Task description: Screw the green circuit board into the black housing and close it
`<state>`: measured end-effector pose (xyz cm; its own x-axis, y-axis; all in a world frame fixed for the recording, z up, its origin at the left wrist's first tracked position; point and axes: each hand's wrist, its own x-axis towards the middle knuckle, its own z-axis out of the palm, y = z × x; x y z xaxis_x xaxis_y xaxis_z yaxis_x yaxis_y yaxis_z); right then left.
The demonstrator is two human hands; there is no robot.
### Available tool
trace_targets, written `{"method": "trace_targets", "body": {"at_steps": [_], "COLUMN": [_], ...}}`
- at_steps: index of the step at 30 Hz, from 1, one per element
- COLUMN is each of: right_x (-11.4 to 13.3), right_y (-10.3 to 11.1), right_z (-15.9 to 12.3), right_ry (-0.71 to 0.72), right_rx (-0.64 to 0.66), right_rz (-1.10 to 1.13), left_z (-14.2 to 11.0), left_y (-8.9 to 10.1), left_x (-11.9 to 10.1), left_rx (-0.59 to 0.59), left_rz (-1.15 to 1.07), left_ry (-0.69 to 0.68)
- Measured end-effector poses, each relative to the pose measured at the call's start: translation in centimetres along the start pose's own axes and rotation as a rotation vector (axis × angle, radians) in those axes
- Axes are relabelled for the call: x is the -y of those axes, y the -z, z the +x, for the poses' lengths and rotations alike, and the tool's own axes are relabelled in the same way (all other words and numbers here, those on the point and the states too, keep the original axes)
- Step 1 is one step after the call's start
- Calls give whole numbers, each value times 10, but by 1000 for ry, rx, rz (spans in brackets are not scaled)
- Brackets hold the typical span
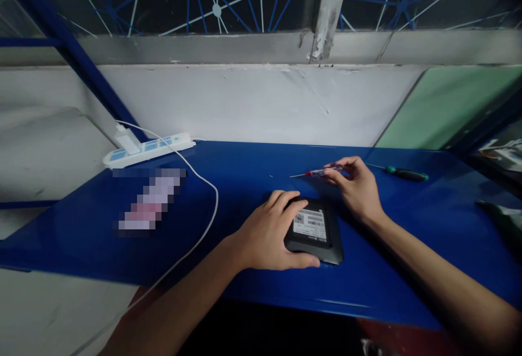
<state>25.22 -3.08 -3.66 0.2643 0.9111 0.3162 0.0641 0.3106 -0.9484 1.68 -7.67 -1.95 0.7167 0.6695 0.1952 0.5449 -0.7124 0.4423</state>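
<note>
My left hand (267, 231) is wrapped over the left side of a flat black electronic device (335, 236), thumb along its near edge and fingers across its top. A white label (312, 224) with a QR code and barcodes faces up on the device. In my right hand (361, 187), above and to the right of the device, a slim screwdriver (313, 173) is pinched. Its handle is clear and purplish with a red collar, and its thin shaft points left. Just left of the tip lies a tiny pale piece (271, 176), too small to name.
A second screwdriver (408, 174), green and black, lies at the right on the blue table (244, 166). At the back left stands a white power strip (150, 149) with a plugged-in charger (128, 139). Its white cable (215, 198) loops across the table beside a pixelated object (153, 198).
</note>
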Motion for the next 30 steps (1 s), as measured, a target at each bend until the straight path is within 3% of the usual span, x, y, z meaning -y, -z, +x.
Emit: {"method": "trace_targets", "body": {"at_steps": [5, 12, 19, 23, 30], "right_x": [-4, -4, -1, -1, 12], "right_y": [-14, -28, -43, -43, -25], "right_z": [0, 14, 23, 22, 22], "right_ry": [21, 6, 6, 2, 2], "right_rx": [54, 34, 93, 110, -27], "right_rz": [-72, -8, 0, -54, 76], "left_z": [-2, 0, 0, 0, 2], "left_y": [0, -3, -5, -6, -8], "left_x": [-1, 0, 1, 2, 3], "left_rx": [11, -6, -32, -51, -60], "left_rz": [-48, -32, -34, -30, -1], "left_ry": [-32, -12, -22, -33, -22]}}
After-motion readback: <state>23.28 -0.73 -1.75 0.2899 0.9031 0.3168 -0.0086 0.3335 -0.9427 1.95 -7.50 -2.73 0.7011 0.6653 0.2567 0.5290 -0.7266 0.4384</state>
